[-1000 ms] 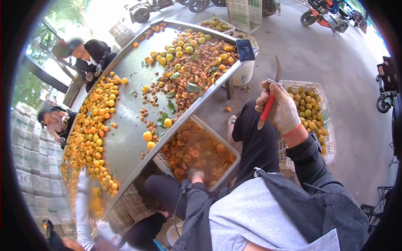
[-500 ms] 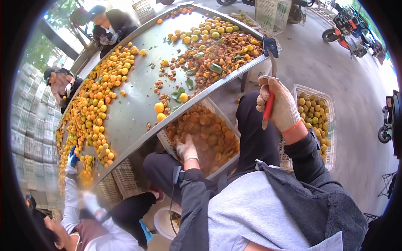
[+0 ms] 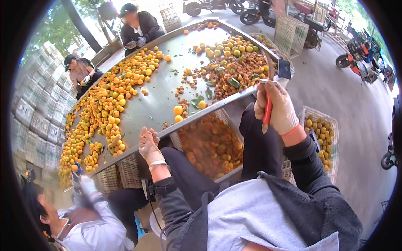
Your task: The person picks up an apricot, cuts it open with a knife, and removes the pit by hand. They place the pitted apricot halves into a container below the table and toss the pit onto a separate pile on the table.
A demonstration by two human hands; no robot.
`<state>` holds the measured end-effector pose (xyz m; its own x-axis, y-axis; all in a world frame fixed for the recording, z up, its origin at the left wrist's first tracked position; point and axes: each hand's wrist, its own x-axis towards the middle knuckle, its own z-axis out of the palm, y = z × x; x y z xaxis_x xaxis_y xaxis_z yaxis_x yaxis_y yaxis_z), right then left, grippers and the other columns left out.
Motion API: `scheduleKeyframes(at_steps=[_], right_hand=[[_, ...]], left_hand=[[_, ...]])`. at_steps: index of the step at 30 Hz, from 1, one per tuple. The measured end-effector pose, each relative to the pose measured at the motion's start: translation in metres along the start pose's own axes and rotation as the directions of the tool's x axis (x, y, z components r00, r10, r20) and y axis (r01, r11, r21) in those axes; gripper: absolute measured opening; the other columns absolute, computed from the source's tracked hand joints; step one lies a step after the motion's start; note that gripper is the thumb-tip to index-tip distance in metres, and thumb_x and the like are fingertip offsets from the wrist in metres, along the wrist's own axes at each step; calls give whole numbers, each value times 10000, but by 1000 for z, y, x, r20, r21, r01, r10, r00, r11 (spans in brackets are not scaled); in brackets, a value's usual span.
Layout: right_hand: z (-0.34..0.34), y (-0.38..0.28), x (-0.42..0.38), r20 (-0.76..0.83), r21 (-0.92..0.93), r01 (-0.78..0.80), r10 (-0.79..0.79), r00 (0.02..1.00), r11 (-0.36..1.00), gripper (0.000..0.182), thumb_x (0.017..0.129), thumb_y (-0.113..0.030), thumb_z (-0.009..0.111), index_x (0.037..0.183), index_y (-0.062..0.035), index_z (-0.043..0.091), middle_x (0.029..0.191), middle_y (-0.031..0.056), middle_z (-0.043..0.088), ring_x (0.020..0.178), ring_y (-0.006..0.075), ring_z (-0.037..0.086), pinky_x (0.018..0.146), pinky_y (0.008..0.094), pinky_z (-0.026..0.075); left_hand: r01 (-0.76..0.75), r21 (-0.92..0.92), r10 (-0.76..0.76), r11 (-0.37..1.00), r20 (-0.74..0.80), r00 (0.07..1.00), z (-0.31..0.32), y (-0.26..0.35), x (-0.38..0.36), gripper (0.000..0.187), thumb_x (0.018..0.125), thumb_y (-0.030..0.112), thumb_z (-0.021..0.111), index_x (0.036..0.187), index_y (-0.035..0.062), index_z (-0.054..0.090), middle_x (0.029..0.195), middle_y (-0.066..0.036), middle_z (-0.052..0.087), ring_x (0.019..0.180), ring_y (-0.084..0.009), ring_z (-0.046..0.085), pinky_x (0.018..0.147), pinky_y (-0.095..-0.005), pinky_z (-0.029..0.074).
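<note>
My right hand [image 3: 278,106], in a whitish glove with an orange cuff, is closed around the red handle [image 3: 267,111] of a curved knife. Its hooked blade [image 3: 270,62] points up past the table's near right corner. At the metal table's front rim [image 3: 138,146] is my left hand [image 3: 150,146], gloved, with fingers partly spread and no fruit visible in it. Two round orange fruits [image 3: 178,110] rest on the table beyond that hand. Between my knees, a crate [image 3: 224,115] full of orange fruits [image 3: 209,142] sits partly under the table edge.
Many orange fruits [image 3: 113,92] cover the table's left side; brown trimmings [image 3: 238,73] and leaves lie at right. A crate of greenish-yellow fruits [image 3: 320,134] stands beside my right leg. Co-workers sit left and beyond the table [image 3: 140,27]. Stacked crates [image 3: 37,113] and motorbikes [image 3: 364,58] surround the area.
My left hand has come up out of the fruit crate and moved left to the table rim. The right hand keeps the knife. The view has shifted slightly.
</note>
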<state>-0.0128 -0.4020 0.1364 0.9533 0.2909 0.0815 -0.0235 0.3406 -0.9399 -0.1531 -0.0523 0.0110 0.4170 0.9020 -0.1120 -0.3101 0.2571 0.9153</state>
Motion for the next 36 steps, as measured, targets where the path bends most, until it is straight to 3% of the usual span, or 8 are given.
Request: scheduleKeyframes(at_steps=[9, 15, 18, 20, 22, 24, 28, 36], right_hand=[[53, 47, 75, 251, -33, -199, 201, 947, 979, 386, 1006, -377, 440, 987, -3, 535, 581, 3, 414, 389, 100, 378, 348, 240, 307], [91, 85, 120, 330, -39, -308, 303, 894, 951, 334, 1010, -333, 444, 1002, -11, 531, 597, -3, 409, 404, 90, 359, 361, 239, 312], [105, 97, 139, 370, -88, -283, 295, 881, 955, 339, 1018, -345, 423, 1041, -28, 542, 594, -9, 405, 404, 83, 364, 374, 235, 312], [110, 106, 149, 384, -81, -280, 289, 877, 957, 341, 1019, -348, 420, 1052, -33, 546, 588, -13, 407, 404, 79, 364, 378, 233, 312], [112, 117, 158, 411, -102, -237, 257, 874, 966, 349, 1018, -360, 421, 1075, -44, 555, 568, -22, 423, 404, 69, 376, 387, 229, 312], [113, 131, 160, 407, -201, -272, 333, 850, 941, 325, 1011, -341, 439, 1082, -47, 559, 561, -23, 440, 406, 66, 391, 391, 228, 315], [120, 158, 149, 472, -377, -169, 345, 811, 911, 274, 954, -272, 532, 1101, -49, 589, 788, 66, 648, 619, 159, 598, 567, 311, 468], [138, 175, 132, 561, -631, 399, 37, 827, 665, 187, 893, -233, 613, 951, -58, 577, 743, 175, 638, 669, 371, 638, 580, 421, 496]], left_hand=[[-141, 477, 48, 867, 201, 978, 23, -35, 45, 169, 811, -8, 640, 958, 18, 718, 863, -38, 704, 799, -94, 628, 751, -213, 489], [-252, 968, -270, -20, 237, 933, 90, -53, 78, 384, 764, 357, 691, 1029, 81, 715, 919, -118, 717, 864, -224, 688, 768, -318, 520], [-262, 961, -436, -92, 198, 878, 108, -55, 82, 484, 738, 456, 688, 1060, 95, 704, 994, -127, 703, 948, -284, 670, 811, -358, 517], [-231, 973, -505, 17, 208, 838, 92, -65, 93, 522, 748, 390, 722, 1155, 69, 652, 1048, -143, 694, 972, -256, 674, 800, -334, 521], [98, 680, -457, 727, 372, 808, 82, -62, 92, 535, 796, 248, 730, 1257, 33, 564, 1123, -163, 661, 994, -261, 670, 818, -348, 540], [220, 372, -390, 902, 482, 784, 88, -50, 82, 513, 819, 181, 711, 1274, 21, 537, 1139, -170, 643, 1007, -263, 661, 831, -364, 551], [409, -248, -169, 878, 638, 752, 100, -36, 80, 439, 870, 89, 661, 1280, 20, 519, 1162, -159, 614, 1054, -279, 629, 912, -434, 547], [532, -377, -216, 759, 624, 751, 94, -73, 92, 387, 865, 68, 671, 1228, 13, 550, 1099, -131, 635, 1022, -275, 635, 909, -415, 534]])
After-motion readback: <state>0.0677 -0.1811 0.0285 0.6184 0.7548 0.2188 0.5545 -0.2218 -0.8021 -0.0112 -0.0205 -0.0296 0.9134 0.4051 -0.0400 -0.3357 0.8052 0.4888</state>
